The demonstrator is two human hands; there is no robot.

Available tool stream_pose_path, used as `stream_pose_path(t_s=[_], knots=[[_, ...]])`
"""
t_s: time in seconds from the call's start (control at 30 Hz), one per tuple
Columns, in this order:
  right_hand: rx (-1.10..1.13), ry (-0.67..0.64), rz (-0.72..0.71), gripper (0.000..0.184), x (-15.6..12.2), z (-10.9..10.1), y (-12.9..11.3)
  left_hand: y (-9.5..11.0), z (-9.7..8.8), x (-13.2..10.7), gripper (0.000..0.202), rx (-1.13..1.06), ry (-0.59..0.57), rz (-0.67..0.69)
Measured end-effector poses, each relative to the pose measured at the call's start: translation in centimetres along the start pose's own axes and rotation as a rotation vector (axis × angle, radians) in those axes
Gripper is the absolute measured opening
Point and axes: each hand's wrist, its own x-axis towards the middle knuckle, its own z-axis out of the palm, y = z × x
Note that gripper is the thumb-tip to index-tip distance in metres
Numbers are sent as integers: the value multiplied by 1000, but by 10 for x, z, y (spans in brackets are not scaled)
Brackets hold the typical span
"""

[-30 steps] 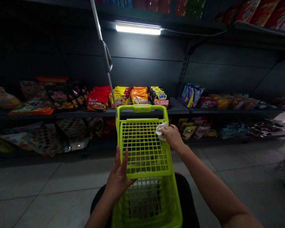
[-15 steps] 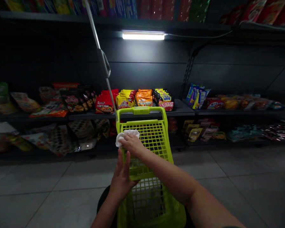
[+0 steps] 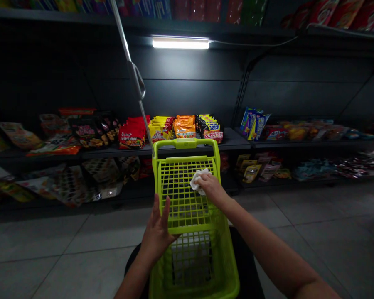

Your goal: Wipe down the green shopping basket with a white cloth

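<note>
A lime-green plastic shopping basket [image 3: 232, 253] with a lattice wall stands in front of me, its far end tilted up towards the shelf. My right hand [image 3: 210, 186] is closed on a crumpled white cloth or tissue [image 3: 198, 179], pressed against the right part of the lattice. At the basket's left edge rests my left hand [image 3: 158, 232], its fingers stretched and spread, the thumb reaching over the lattice. A thin metal pole [image 3: 120, 31] with a grey grip rises from the basket's upper left corner.
Dark shelves [image 3: 237, 143] run across the view, with red, yellow and orange snack packets [image 3: 185, 126] behind the basket. More bags lie on the lower shelf. A lit tube lamp [image 3: 180, 42] hangs under the upper shelf. Grey tiles [image 3: 93, 228] cover the floor.
My right hand has moved the white cloth from the left edge of the lattice across to its right side. My left hand stays at the left edge. The view has shifted slightly.
</note>
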Motion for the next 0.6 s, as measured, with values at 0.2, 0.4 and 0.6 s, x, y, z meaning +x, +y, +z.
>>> stream_pose_path(t_s=[0.2,0.4,0.6], knots=[[-68,-7,112,18,-34,-24,24,1,-2,-1,137,14,8,7],[-95,-83,159,26,1,-31,-22,-1,-3,-3,135,-28,13,-2],[167,-53,-145,35,47,23,-119,-8,1,-7,143,-29,53,-23]])
